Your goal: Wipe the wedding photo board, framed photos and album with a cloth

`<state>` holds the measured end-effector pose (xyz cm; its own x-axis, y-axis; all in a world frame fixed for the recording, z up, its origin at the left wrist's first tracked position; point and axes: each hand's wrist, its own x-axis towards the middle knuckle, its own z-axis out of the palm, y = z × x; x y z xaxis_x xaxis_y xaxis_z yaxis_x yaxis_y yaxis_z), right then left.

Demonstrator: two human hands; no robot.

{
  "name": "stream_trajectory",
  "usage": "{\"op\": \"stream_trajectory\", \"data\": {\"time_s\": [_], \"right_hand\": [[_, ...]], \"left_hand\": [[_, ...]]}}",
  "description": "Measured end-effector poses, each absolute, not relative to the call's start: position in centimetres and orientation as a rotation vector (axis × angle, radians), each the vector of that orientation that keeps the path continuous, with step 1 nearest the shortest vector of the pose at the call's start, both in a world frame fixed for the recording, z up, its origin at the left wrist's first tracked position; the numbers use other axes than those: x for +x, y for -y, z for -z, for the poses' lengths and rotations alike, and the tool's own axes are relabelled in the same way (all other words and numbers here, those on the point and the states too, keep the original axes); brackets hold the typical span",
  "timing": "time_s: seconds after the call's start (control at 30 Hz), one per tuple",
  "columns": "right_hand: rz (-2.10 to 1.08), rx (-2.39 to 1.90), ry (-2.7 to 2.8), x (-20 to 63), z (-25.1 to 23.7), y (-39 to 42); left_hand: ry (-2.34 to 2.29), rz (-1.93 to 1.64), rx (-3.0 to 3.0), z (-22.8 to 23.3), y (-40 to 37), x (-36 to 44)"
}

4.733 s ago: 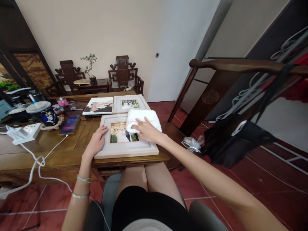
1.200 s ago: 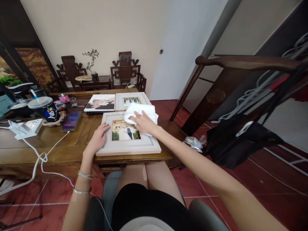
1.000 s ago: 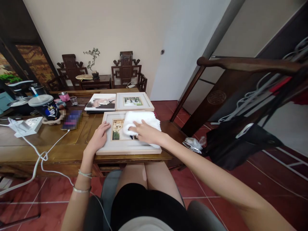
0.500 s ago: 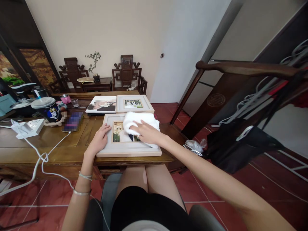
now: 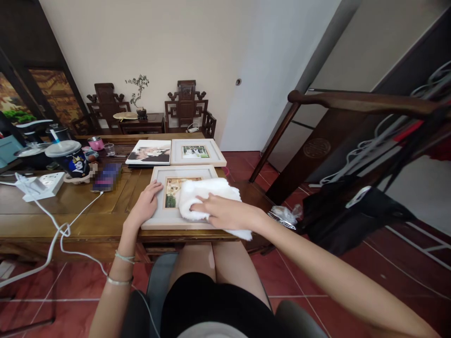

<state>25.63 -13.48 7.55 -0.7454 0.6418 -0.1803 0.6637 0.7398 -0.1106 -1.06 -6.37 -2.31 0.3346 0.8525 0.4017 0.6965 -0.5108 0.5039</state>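
A picture frame [image 5: 158,220] with a pale wooden border lies flat at the table's front edge, a small photo in its middle. My left hand [image 5: 147,203] rests on its left side, fingers stretched over the border. Under my right hand [image 5: 225,212] is a white cloth [image 5: 207,190], bunched and pressed on the right half of the frame; it covers part of the photo. One end of the cloth hangs past the frame's front right corner.
Behind lie a second picture frame [image 5: 213,155] and a photo album [image 5: 150,152]. To the left are a phone [image 5: 106,177] on a white cable, a power strip [image 5: 52,184] and a lidded cup [image 5: 72,162]. A wooden chair [image 5: 299,145] stands at the right.
My right hand and the cloth have moved toward me and slightly right across the frame, uncovering its upper right part. My left hand has stayed in place.
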Motion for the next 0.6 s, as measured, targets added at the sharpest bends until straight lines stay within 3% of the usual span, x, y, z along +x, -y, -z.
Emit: {"op": "stream_trajectory", "data": {"time_s": [0.23,0.6], "right_hand": [[0.335,1.062,-2.850,25.6,-7.1,14.1],[-0.136,1.371,-2.970,24.6,-2.7,3.7]], "left_hand": [[-1.409,-0.927,2.366,2.3,6.5,-1.1],[-1.388,-0.931,2.349,2.2,6.5,-1.2]]}}
